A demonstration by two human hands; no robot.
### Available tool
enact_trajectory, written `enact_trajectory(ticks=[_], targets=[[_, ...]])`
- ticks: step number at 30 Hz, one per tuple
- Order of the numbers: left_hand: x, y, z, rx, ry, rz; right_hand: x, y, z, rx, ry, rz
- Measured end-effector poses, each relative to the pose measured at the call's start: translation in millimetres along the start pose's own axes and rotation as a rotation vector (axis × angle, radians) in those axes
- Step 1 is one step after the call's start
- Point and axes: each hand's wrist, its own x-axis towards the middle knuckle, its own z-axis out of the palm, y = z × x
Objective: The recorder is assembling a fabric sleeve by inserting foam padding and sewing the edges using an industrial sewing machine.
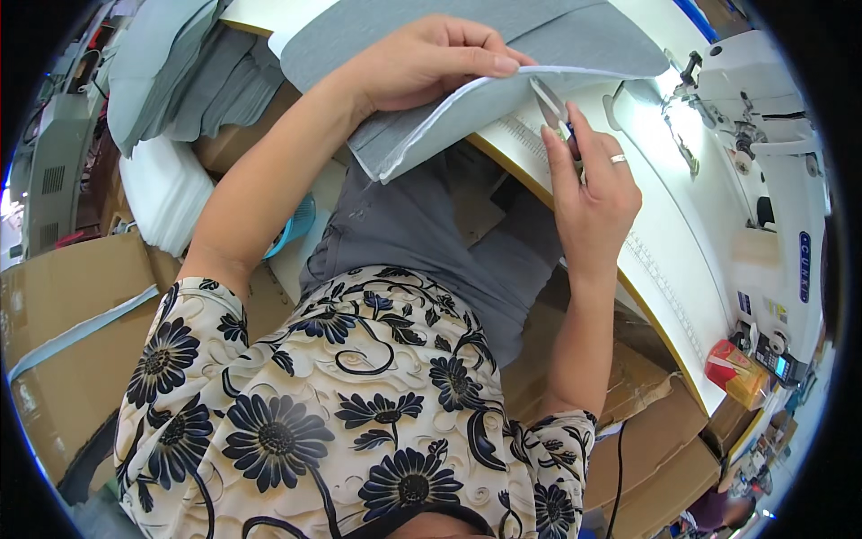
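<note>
A layered grey fabric panel (pixel 566 40) with a pale, thick edge spans the table's front side and overhangs toward my lap. My left hand (pixel 431 63) is closed on its edge, thumb on top and fingers folded round behind. In my right hand (pixel 593 184) is a pair of small thread snips (pixel 549 106), held between thumb and fingers. The blades point up and away, their tips touching or just beside the pale edge, a little right of my left thumb. Part of the snips' handle is hidden by my fingers.
A white sewing machine (pixel 763 99) stands on the white table (pixel 664 234) at the right, its lamp lit. Grey fabric pieces (pixel 171 72) and a white stack (pixel 166 193) lie at the left. Cardboard boxes (pixel 76 287) flank me. A red and yellow packet (pixel 736 368) sits near the table's right end.
</note>
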Motion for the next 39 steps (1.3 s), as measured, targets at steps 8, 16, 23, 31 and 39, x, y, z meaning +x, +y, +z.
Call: enact_trajectory(ticks=[8, 16, 23, 31, 39], targets=[[-1, -3, -4, 0.061, -0.050, 0.039, 1, 1, 6, -0.043, 0.038, -0.084], [0, -4, -6, 0.128, -0.039, 0.018, 4, 3, 16, 0.036, 0.049, -0.069], [-3, 5, -1, 0.159, 0.025, 0.016, 4, -3, 19, 0.373, 0.081, 0.172], [2, -11, -1, 0.279, -0.020, 0.008, -26, -3, -26, 0.452, 0.228, 0.628], [6, -4, 43, 0.894, -0.151, 0.182, -64, -20, -9, 0.915, 0.027, 0.895]])
